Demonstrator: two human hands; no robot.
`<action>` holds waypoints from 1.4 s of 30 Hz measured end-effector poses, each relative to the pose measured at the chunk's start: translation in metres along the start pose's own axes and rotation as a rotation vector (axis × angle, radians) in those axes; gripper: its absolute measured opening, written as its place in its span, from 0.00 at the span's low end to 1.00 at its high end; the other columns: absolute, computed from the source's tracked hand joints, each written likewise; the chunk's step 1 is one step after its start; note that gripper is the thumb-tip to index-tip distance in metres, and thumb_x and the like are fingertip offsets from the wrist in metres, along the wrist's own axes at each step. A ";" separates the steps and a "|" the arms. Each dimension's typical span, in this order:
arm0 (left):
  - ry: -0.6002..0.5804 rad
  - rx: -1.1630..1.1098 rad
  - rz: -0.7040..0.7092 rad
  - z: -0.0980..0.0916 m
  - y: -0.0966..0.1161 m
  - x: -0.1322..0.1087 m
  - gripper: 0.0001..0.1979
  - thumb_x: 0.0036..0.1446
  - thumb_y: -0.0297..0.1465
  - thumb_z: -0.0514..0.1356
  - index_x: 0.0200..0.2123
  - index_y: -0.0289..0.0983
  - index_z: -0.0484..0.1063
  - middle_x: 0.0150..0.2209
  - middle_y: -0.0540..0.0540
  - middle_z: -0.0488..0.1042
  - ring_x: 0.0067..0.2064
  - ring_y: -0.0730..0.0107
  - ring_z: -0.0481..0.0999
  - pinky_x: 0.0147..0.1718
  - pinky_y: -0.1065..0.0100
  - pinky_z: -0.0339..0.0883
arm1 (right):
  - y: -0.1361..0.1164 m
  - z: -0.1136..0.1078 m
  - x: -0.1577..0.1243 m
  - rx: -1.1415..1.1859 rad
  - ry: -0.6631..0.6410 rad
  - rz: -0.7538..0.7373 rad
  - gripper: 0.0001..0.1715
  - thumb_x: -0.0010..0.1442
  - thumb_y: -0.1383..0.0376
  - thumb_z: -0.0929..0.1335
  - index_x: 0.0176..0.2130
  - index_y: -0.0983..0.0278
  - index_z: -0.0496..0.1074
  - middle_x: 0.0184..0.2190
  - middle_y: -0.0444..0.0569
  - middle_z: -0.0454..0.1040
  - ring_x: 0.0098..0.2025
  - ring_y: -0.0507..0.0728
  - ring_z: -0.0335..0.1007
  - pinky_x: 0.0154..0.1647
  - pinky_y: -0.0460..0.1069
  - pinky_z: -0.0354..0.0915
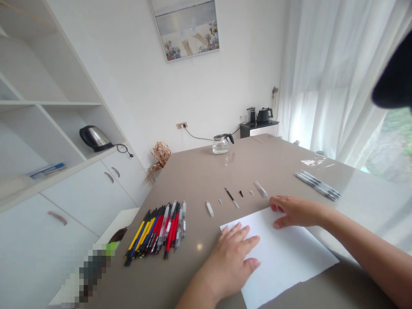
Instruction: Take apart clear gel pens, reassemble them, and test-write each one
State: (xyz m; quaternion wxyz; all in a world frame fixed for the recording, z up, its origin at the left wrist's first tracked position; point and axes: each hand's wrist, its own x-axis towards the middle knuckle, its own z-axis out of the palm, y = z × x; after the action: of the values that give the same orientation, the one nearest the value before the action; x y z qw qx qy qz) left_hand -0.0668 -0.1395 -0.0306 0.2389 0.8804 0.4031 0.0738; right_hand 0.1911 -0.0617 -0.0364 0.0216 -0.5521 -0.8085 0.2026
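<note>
White paper (286, 262) lies on the brown table (193, 171). My left hand (233, 257) rests on the paper's left part with its fingers spread. At the far right corner of the sheet is my right hand (289, 211), its fingers curved and apart, touching the paper's edge. Beyond the paper lie loose pen parts in a row: a white barrel (210, 209), a tiny spring-like piece (220, 201), a dark refill (231, 197), a small black piece (241, 193), a small clear piece (251, 192) and a clear tube (261, 189).
Many-coloured pens (157, 231) lie in a group at left. Several clear pens (318, 185) lie at right, near white scraps (312, 162). A glass pot (221, 144) stands at the table's far edge. Shelves hold a kettle (96, 138).
</note>
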 end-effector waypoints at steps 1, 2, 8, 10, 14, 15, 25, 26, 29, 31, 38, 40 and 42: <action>-0.007 -0.004 0.002 0.001 0.000 0.000 0.22 0.54 0.42 0.46 0.53 0.49 0.53 0.58 0.51 0.49 0.59 0.66 0.40 0.55 0.55 0.35 | -0.006 0.001 -0.001 -0.002 0.003 -0.009 0.25 0.41 0.48 0.65 0.35 0.62 0.64 0.33 0.49 0.68 0.35 0.58 0.64 0.32 0.48 0.56; -0.015 -0.007 0.004 0.002 -0.001 -0.001 0.23 0.53 0.42 0.47 0.53 0.49 0.53 0.58 0.51 0.49 0.59 0.66 0.40 0.55 0.55 0.36 | -0.011 0.003 -0.002 -0.007 0.010 -0.016 0.25 0.41 0.48 0.64 0.35 0.62 0.64 0.33 0.49 0.68 0.35 0.58 0.64 0.32 0.49 0.55; -0.030 0.003 0.014 0.003 -0.003 0.000 0.25 0.50 0.43 0.51 0.53 0.49 0.54 0.59 0.50 0.48 0.59 0.66 0.40 0.56 0.60 0.36 | -0.022 0.003 -0.004 -0.026 0.028 -0.015 0.24 0.43 0.48 0.63 0.34 0.62 0.63 0.32 0.49 0.68 0.33 0.58 0.64 0.30 0.48 0.54; -0.029 0.010 0.013 0.003 -0.003 0.000 0.25 0.50 0.44 0.51 0.53 0.48 0.54 0.58 0.50 0.48 0.59 0.65 0.41 0.56 0.60 0.36 | -0.021 0.002 -0.003 -0.020 0.020 -0.015 0.24 0.43 0.48 0.63 0.34 0.63 0.63 0.32 0.49 0.68 0.32 0.57 0.64 0.29 0.48 0.54; -0.014 0.027 0.008 0.002 -0.001 -0.001 0.26 0.49 0.45 0.51 0.52 0.47 0.56 0.58 0.48 0.50 0.59 0.63 0.44 0.55 0.60 0.39 | -0.018 0.004 -0.001 -0.008 0.012 -0.021 0.24 0.42 0.48 0.64 0.34 0.63 0.63 0.32 0.49 0.68 0.31 0.57 0.64 0.29 0.48 0.54; -0.007 0.031 0.008 0.002 0.000 -0.002 0.26 0.49 0.45 0.51 0.52 0.46 0.56 0.58 0.48 0.50 0.58 0.62 0.45 0.55 0.60 0.40 | -0.017 0.004 0.000 -0.007 0.013 -0.023 0.24 0.42 0.48 0.64 0.34 0.62 0.63 0.32 0.49 0.68 0.31 0.57 0.64 0.29 0.48 0.54; 0.025 0.068 0.037 0.003 0.000 -0.002 0.25 0.48 0.46 0.52 0.50 0.45 0.59 0.56 0.48 0.53 0.57 0.64 0.48 0.54 0.64 0.42 | 0.007 -0.013 0.017 0.040 0.295 0.075 0.16 0.53 0.58 0.57 0.26 0.62 0.68 0.24 0.46 0.70 0.26 0.53 0.63 0.28 0.46 0.54; 0.029 0.067 0.043 0.003 0.000 -0.002 0.25 0.48 0.46 0.52 0.50 0.45 0.59 0.56 0.48 0.53 0.57 0.64 0.48 0.54 0.64 0.42 | 0.014 -0.015 0.023 0.052 0.331 0.099 0.17 0.53 0.57 0.57 0.27 0.62 0.69 0.24 0.46 0.70 0.27 0.53 0.63 0.28 0.46 0.55; 0.036 0.062 0.050 0.004 -0.002 -0.004 0.25 0.49 0.46 0.51 0.50 0.45 0.59 0.56 0.47 0.53 0.57 0.64 0.48 0.54 0.63 0.42 | 0.037 -0.017 0.043 0.107 0.328 0.237 0.19 0.51 0.55 0.58 0.28 0.64 0.71 0.25 0.48 0.71 0.27 0.54 0.64 0.28 0.46 0.55; 0.036 0.062 0.045 0.004 -0.003 -0.005 0.25 0.49 0.46 0.51 0.50 0.45 0.59 0.56 0.47 0.53 0.57 0.63 0.48 0.54 0.62 0.42 | 0.049 -0.016 0.056 0.124 0.308 0.319 0.21 0.51 0.54 0.58 0.28 0.66 0.71 0.24 0.49 0.71 0.26 0.54 0.64 0.26 0.46 0.55; 0.038 0.064 0.048 0.004 -0.003 -0.004 0.26 0.48 0.46 0.52 0.50 0.45 0.59 0.56 0.47 0.53 0.57 0.63 0.48 0.53 0.62 0.43 | 0.049 -0.015 0.085 0.095 0.383 0.402 0.23 0.51 0.52 0.58 0.29 0.67 0.71 0.27 0.53 0.72 0.28 0.56 0.65 0.27 0.47 0.56; 0.037 0.063 0.048 0.004 -0.003 -0.003 0.26 0.48 0.46 0.52 0.50 0.45 0.59 0.56 0.47 0.53 0.56 0.63 0.49 0.53 0.62 0.43 | 0.043 -0.013 0.088 0.097 0.395 0.405 0.25 0.51 0.50 0.57 0.29 0.66 0.71 0.27 0.53 0.72 0.29 0.56 0.66 0.27 0.47 0.56; 0.029 0.058 0.041 0.003 -0.002 -0.003 0.26 0.47 0.46 0.52 0.50 0.45 0.59 0.56 0.48 0.53 0.56 0.63 0.48 0.53 0.63 0.43 | 0.038 -0.008 0.090 0.102 0.401 0.422 0.26 0.50 0.48 0.57 0.28 0.65 0.71 0.27 0.53 0.72 0.28 0.56 0.66 0.26 0.47 0.56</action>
State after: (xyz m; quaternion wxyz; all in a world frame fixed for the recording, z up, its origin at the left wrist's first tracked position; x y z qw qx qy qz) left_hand -0.0690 -0.1413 -0.0344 0.2056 0.8940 0.3901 0.0797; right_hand 0.1920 0.0335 -0.0594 0.1661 -0.7353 -0.6441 0.1299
